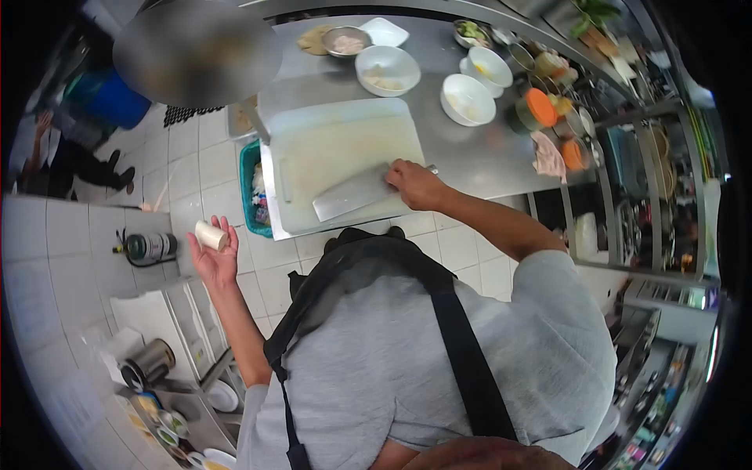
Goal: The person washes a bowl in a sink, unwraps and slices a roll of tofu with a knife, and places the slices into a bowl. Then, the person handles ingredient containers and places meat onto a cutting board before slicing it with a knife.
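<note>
My right hand (pixel 417 185) is closed around the handle of a wide-bladed cleaver (pixel 351 194). The blade lies flat, or nearly so, over the near part of a white cutting board (pixel 345 141), its squared end pointing left. Out to the left, away from the counter, my left hand (pixel 215 262) is palm up and holds a short, pale, cylindrical piece (pixel 211 235) between thumb and fingers. The piece looks like a peeled root vegetable, but I cannot tell which kind.
White bowls (pixel 388 70) and a metal bowl (pixel 347 41) stand behind the board. Orange-lidded containers (pixel 540 107) and a pink cloth (pixel 548 157) lie right. A teal bin (pixel 252 192) stands below the counter's left edge. Another person (pixel 74 160) is far left, near a fire extinguisher (pixel 149 247).
</note>
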The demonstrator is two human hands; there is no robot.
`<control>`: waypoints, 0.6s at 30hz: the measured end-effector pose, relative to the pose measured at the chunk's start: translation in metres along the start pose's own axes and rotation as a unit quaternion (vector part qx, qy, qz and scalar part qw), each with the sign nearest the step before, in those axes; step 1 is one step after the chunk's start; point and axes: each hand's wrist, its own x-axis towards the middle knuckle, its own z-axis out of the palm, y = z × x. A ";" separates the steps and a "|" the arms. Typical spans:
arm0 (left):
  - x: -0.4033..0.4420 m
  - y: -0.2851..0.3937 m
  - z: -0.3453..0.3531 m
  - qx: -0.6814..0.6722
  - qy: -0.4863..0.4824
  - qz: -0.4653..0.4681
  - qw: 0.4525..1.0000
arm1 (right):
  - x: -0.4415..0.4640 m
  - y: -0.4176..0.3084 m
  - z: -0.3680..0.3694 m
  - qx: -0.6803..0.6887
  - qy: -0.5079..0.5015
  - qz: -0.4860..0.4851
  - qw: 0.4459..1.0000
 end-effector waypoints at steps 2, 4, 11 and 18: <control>-0.004 -0.008 0.015 0.004 0.101 0.060 0.993 | -0.003 0.003 0.002 0.034 0.032 -0.065 0.997; 0.007 -0.006 -0.004 -0.008 0.064 0.042 0.997 | -0.001 -0.009 -0.002 0.060 -0.001 -0.041 0.997; 0.020 -0.023 0.011 0.005 0.027 0.031 0.999 | 0.063 -0.121 -0.025 0.151 0.040 -0.077 0.985; 0.026 -0.047 0.074 0.074 0.059 0.091 0.991 | 0.120 -0.231 -0.075 0.123 0.068 -0.101 0.985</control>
